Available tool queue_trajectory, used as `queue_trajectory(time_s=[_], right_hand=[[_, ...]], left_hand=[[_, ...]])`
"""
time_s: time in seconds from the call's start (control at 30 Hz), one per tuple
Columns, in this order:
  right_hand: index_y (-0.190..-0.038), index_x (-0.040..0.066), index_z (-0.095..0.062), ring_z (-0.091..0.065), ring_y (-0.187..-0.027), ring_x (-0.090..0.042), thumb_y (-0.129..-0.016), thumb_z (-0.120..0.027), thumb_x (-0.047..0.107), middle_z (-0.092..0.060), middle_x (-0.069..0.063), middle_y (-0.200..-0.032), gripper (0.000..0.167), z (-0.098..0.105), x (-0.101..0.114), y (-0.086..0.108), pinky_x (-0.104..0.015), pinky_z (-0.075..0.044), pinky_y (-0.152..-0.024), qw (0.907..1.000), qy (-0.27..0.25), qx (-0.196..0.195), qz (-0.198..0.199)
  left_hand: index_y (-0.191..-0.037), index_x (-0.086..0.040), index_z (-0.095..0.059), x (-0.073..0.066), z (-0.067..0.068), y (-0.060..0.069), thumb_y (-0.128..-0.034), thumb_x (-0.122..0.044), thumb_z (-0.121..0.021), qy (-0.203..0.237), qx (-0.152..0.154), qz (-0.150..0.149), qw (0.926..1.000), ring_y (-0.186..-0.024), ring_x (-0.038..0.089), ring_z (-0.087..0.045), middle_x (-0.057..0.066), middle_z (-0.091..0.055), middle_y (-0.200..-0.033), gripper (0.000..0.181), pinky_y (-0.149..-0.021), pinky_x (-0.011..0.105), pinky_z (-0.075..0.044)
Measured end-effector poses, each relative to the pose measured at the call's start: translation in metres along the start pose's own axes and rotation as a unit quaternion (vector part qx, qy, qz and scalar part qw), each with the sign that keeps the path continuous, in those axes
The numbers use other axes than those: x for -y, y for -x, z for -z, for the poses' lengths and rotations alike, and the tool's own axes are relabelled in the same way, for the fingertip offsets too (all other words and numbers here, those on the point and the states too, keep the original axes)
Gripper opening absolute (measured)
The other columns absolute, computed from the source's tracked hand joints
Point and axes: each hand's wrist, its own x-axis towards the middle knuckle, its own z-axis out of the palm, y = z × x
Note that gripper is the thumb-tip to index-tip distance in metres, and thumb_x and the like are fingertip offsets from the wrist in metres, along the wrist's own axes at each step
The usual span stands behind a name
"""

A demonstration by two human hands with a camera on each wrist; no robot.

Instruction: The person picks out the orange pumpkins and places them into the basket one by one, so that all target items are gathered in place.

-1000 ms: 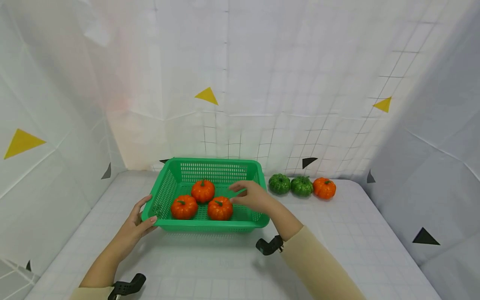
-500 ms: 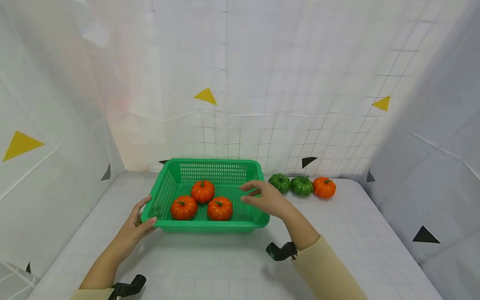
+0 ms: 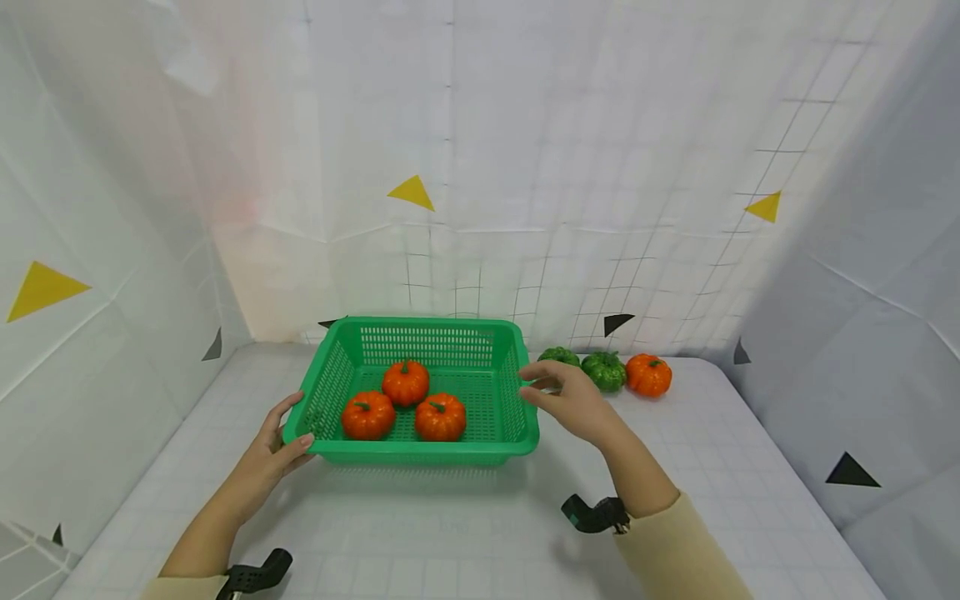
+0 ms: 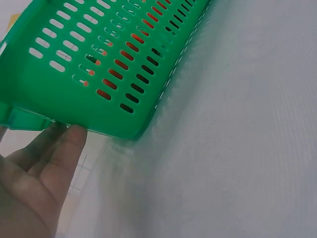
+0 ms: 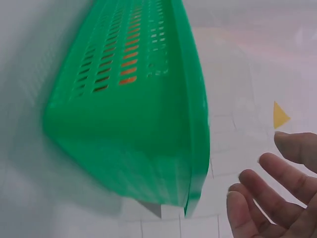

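Note:
A green plastic basket (image 3: 420,447) stands on the table, and three small orange pumpkins, a left one (image 3: 368,416), a back one (image 3: 406,383) and a right one (image 3: 440,417), lie inside it. My left hand (image 3: 266,454) grips the basket's left rim, thumb on the front corner. In the left wrist view, its fingers (image 4: 64,148) touch the basket's outer side. Over the basket's right rim hovers my right hand (image 3: 573,402), fingers loosely bent with nothing between them. The right wrist view puts this hand's fingers (image 5: 270,196) apart from the basket wall.
Right of the basket, a row by the back wall holds a green pumpkin (image 3: 558,356) partly hidden by my right hand, another green pumpkin (image 3: 604,372) and an orange pumpkin (image 3: 648,376). White sheets with yellow and black triangles enclose the white table (image 3: 420,533).
My right hand has moved rightward, away from the right orange pumpkin inside the basket to above its right rim. The left hand, basket and pumpkins stay in place.

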Motion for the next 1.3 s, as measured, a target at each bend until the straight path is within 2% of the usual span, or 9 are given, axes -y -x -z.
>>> queue_trajectory(time_s=[0.27,0.5,0.67,0.87,1.3], right_hand=[[-0.122,0.009,-0.067,-0.063,-0.109,-0.027,-0.098,-0.067,0.030,-0.068,-0.007,-0.118,0.032,0.017,-0.016,0.012,-0.045,-0.056,-0.090,0.9987,0.021,-0.044,-0.015],[-0.123,0.009,-0.066,-0.062,-0.110,-0.032,-0.098,-0.067,0.027,-0.068,-0.009,-0.118,0.030,0.036,-0.032,0.022,-0.048,-0.055,-0.088,0.9951,0.028,-0.089,-0.031],[-0.127,0.008,-0.064,-0.060,-0.113,-0.031,-0.099,-0.065,0.035,-0.066,-0.011,-0.120,0.038,0.044,-0.048,0.030,-0.051,-0.052,-0.094,0.9926,0.038,-0.108,-0.041],[-0.132,0.005,-0.060,-0.056,-0.121,-0.034,-0.099,-0.061,0.046,-0.063,-0.015,-0.126,0.052,0.054,-0.065,0.042,-0.054,-0.047,-0.101,0.9893,0.050,-0.119,-0.068],[-0.137,-0.002,-0.054,-0.052,-0.122,-0.040,-0.101,-0.056,0.047,-0.058,-0.024,-0.133,0.061,0.076,-0.103,0.061,-0.058,-0.046,-0.099,0.9773,0.072,-0.167,-0.108]], left_hand=[[-0.161,-0.025,-0.003,0.002,0.000,0.001,-0.1045,-0.021,-0.056,-0.003,0.000,0.005,1.0000,-0.127,0.019,-0.048,0.033,-0.022,-0.156,0.077,-0.094,0.019,-0.049],[-0.161,-0.023,-0.002,0.001,0.000,0.002,-0.1048,-0.020,-0.055,-0.004,0.003,0.000,1.0000,-0.129,0.024,-0.047,0.034,-0.022,-0.156,0.077,-0.095,0.020,-0.049],[-0.160,-0.024,-0.004,0.002,0.000,0.002,-0.1042,-0.021,-0.056,-0.006,-0.006,0.007,0.9999,-0.127,0.020,-0.049,0.033,-0.023,-0.156,0.077,-0.094,0.020,-0.050],[-0.161,-0.025,-0.004,0.002,0.000,0.002,-0.1041,-0.022,-0.056,-0.010,-0.009,0.012,0.9998,-0.131,0.031,-0.046,0.033,-0.022,-0.156,0.077,-0.095,0.021,-0.050],[-0.161,-0.026,-0.003,0.001,0.000,-0.001,-0.1043,-0.021,-0.056,0.001,-0.004,0.007,1.0000,-0.131,0.034,-0.045,0.033,-0.023,-0.155,0.077,-0.095,0.021,-0.050]])
